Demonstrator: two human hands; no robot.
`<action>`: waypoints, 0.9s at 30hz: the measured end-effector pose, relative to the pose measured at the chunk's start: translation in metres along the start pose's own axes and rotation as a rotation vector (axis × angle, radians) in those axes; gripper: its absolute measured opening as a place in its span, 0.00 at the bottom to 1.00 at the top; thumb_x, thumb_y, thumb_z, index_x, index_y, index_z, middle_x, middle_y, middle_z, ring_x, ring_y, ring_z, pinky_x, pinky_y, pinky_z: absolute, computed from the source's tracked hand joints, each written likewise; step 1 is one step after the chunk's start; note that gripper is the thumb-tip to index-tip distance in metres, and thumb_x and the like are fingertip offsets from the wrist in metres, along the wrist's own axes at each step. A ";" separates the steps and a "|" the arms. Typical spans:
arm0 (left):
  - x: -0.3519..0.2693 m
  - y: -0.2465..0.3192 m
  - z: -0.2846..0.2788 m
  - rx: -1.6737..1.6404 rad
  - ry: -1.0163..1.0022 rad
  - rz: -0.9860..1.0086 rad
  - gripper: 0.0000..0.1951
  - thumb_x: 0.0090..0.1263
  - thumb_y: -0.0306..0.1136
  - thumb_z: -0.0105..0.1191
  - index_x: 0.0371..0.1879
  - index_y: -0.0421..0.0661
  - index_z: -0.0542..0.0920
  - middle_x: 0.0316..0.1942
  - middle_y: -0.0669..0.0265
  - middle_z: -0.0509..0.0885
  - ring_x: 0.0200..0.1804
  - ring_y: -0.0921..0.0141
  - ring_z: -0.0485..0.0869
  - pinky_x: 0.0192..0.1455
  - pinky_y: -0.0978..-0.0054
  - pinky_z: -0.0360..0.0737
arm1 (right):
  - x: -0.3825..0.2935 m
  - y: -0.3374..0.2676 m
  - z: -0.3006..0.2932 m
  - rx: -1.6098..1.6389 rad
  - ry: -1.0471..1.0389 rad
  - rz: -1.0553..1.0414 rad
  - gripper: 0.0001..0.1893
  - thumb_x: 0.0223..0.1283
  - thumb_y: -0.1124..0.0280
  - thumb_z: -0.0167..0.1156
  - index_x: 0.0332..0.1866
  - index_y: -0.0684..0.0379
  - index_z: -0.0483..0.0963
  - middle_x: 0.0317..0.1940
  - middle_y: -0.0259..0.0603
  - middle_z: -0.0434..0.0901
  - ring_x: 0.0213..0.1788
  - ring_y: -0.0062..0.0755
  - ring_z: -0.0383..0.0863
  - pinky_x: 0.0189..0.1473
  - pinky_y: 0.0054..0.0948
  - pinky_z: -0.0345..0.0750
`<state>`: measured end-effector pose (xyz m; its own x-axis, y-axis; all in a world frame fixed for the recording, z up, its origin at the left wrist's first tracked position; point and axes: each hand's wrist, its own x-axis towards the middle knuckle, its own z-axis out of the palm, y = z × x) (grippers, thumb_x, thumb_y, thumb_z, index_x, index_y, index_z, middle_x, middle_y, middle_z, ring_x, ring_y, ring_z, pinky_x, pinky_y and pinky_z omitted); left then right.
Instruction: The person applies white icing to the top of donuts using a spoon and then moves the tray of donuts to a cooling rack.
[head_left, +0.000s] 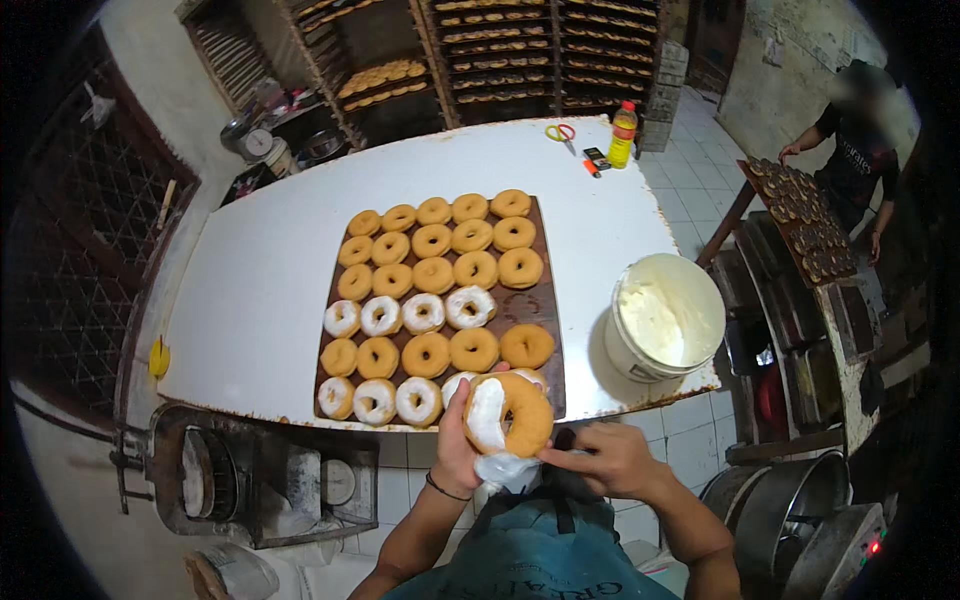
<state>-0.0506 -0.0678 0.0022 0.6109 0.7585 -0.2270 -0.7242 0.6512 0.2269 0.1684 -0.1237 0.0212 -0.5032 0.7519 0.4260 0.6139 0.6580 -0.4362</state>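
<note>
My left hand holds up a ring doughnut over the table's front edge. White cream coats its left side; the right side is bare and brown. My right hand grips a dark-handled spreader, mostly hidden by the fingers, with its index finger by the doughnut's lower rim. A whitish, cream-smeared mass shows just under the doughnut, probably the spreader's blade. Behind lies a brown board with rows of doughnuts, some plain, some topped with cream like this doughnut. The held doughnut partly covers the nearest row.
A white bucket of cream stands on the white table at right. Scissors, a phone-like object, an orange lighter and a yellow bottle lie or stand farther back. Another person handles a doughnut board.
</note>
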 end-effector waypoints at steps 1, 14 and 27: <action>-0.014 0.005 -0.001 -0.019 -0.057 -0.022 0.30 0.72 0.58 0.34 0.66 0.52 0.61 0.64 0.53 0.65 0.65 0.53 0.66 0.61 0.41 0.66 | -0.006 -0.004 0.000 0.055 -0.017 -0.034 0.32 0.37 0.76 0.61 0.55 0.37 0.76 0.20 0.30 0.67 0.21 0.31 0.70 0.21 0.29 0.68; -0.065 0.007 0.012 0.010 0.050 0.255 0.27 0.73 0.55 0.33 0.64 0.50 0.63 0.59 0.57 0.70 0.61 0.56 0.71 0.60 0.44 0.68 | 0.007 -0.033 0.017 -0.043 0.110 0.046 0.32 0.36 0.78 0.60 0.55 0.41 0.76 0.20 0.32 0.67 0.20 0.30 0.70 0.21 0.28 0.70; 0.018 -0.023 0.019 0.130 0.263 0.531 0.27 0.74 0.55 0.31 0.62 0.48 0.65 0.57 0.60 0.73 0.60 0.60 0.72 0.64 0.51 0.66 | 0.009 0.020 0.012 0.243 0.031 0.173 0.28 0.46 0.81 0.58 0.56 0.46 0.76 0.22 0.37 0.71 0.23 0.33 0.74 0.26 0.31 0.72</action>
<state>-0.0170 -0.0682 0.0109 0.0657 0.9596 -0.2735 -0.8533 0.1961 0.4831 0.1690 -0.1032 0.0067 -0.3826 0.8544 0.3516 0.5230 0.5140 -0.6799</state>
